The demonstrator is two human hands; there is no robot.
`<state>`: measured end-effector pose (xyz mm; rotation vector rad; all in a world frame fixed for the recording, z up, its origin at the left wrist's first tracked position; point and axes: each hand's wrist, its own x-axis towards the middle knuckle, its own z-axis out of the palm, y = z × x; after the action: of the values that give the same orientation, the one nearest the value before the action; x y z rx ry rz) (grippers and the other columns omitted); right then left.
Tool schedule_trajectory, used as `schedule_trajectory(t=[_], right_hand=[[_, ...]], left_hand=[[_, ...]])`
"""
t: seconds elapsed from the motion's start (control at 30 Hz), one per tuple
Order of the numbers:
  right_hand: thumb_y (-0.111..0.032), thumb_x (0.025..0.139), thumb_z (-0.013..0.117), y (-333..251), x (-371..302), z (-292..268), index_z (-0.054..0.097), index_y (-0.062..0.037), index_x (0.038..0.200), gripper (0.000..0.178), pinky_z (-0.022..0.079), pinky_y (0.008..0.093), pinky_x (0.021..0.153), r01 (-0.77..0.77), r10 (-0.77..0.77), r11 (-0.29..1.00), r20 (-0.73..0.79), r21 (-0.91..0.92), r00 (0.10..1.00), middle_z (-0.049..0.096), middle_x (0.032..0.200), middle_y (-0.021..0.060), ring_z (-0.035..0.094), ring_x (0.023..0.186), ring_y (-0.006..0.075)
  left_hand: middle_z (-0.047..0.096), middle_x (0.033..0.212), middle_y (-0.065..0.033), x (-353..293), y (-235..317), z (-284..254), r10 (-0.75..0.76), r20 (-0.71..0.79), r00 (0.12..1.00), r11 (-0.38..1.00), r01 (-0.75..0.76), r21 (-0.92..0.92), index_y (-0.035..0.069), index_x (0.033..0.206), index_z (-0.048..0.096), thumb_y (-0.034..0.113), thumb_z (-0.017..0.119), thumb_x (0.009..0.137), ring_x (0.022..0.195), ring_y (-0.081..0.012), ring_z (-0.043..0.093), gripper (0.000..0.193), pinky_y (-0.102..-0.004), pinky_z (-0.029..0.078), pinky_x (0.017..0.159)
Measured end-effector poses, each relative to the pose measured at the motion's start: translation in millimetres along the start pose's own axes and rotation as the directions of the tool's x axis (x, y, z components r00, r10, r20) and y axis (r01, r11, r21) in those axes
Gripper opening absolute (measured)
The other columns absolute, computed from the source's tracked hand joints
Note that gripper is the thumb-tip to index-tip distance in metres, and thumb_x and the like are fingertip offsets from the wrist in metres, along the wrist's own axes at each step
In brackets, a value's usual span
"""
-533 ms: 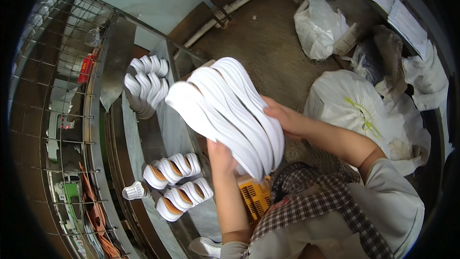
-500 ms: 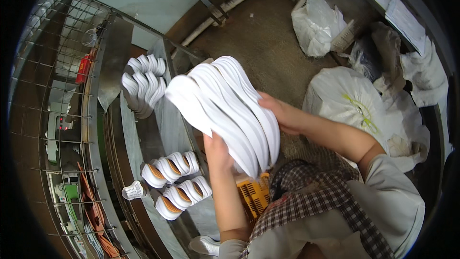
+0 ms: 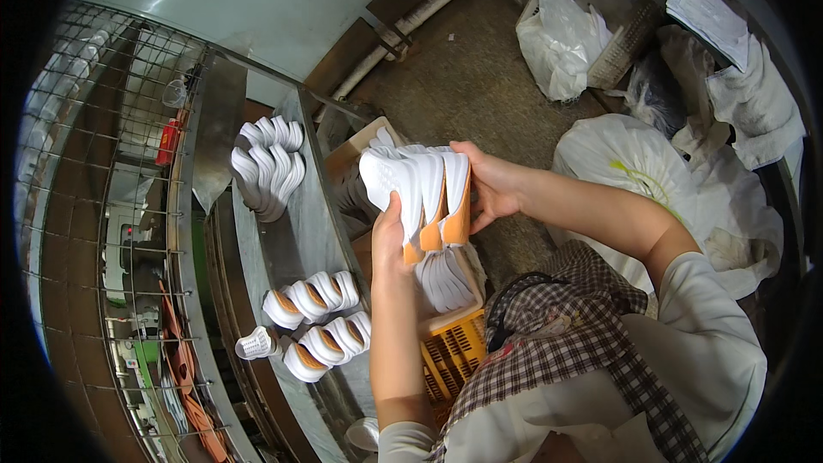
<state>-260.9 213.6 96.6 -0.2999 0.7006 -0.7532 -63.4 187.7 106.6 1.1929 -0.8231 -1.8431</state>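
A stack of white shoe insoles [image 3: 399, 176] with orange-tan sides is held up between my two hands. My left hand [image 3: 389, 236] grips its left side, thumb upward along the insoles. On the other side, the fingers of my right hand [image 3: 490, 184] press against the far right edge of the stack. Beneath it stands a cream box [image 3: 387, 125] holding more insoles [image 3: 446, 281]. To the left, on the metal table, lie two rows of white and tan insoles [image 3: 321, 347], and farther off a group of plain white ones [image 3: 273, 173].
A yellow plastic crate [image 3: 454, 351] stands close to my body. Wire mesh [image 3: 129, 163] borders the metal table [image 3: 283, 266] on the left. White plastic bags [image 3: 617, 167] fill the right side, with papers [image 3: 707, 13] and a cloth [image 3: 754, 107] beyond.
The stack has turned from a broad white fan to show tan sides, and sits more upright. The cream box below has come into view. Both hands still hold the insoles.
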Motion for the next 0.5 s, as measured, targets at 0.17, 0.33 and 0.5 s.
schedule_trajectory(t=[0.17,0.33,0.5], right_hand=[[-0.071,0.084,0.027,-5,-7,-7,0.041,-0.0134,0.134,0.078,0.033,0.0595,0.096,-0.016,0.016,1.0,0.035,-0.001,0.999,0.039,0.135,0.018,0.039,0.123,0.0369],[-0.071,0.083,0.027,-7,-12,-8,0.041,-0.0132,0.134,0.078,0.034,0.0595,0.095,0.0,0.001,1.0,0.026,-0.022,1.0,0.038,0.135,0.0177,0.039,0.123,0.0367],[-0.072,0.082,0.028,-9,-15,-12,0.041,-0.0131,0.134,0.079,0.034,0.06,0.095,-0.004,0.005,0.999,0.034,-0.041,0.999,0.037,0.135,0.0177,0.039,0.123,0.0367]], left_hand=[[0.057,0.117,-0.019,3,-3,7,0.009,0.023,1.0,1.0,-0.008,-0.005,-0.009,0.123,0.044,0.029,0.048,0.096,0.104,-0.0289,0.058,0.047,-0.0401,0.047,0.089],[0.056,0.119,-0.0191,0,-4,17,-0.008,-0.037,0.999,0.999,0.007,-0.043,-0.009,0.124,0.043,0.028,0.045,0.097,0.105,-0.0293,0.058,0.046,-0.041,0.047,0.09],[0.055,0.12,-0.0196,-1,-4,24,-0.03,-0.035,0.999,0.997,0.027,-0.07,-0.009,0.124,0.043,0.029,0.043,0.098,0.106,-0.0298,0.058,0.046,-0.0412,0.047,0.091]])
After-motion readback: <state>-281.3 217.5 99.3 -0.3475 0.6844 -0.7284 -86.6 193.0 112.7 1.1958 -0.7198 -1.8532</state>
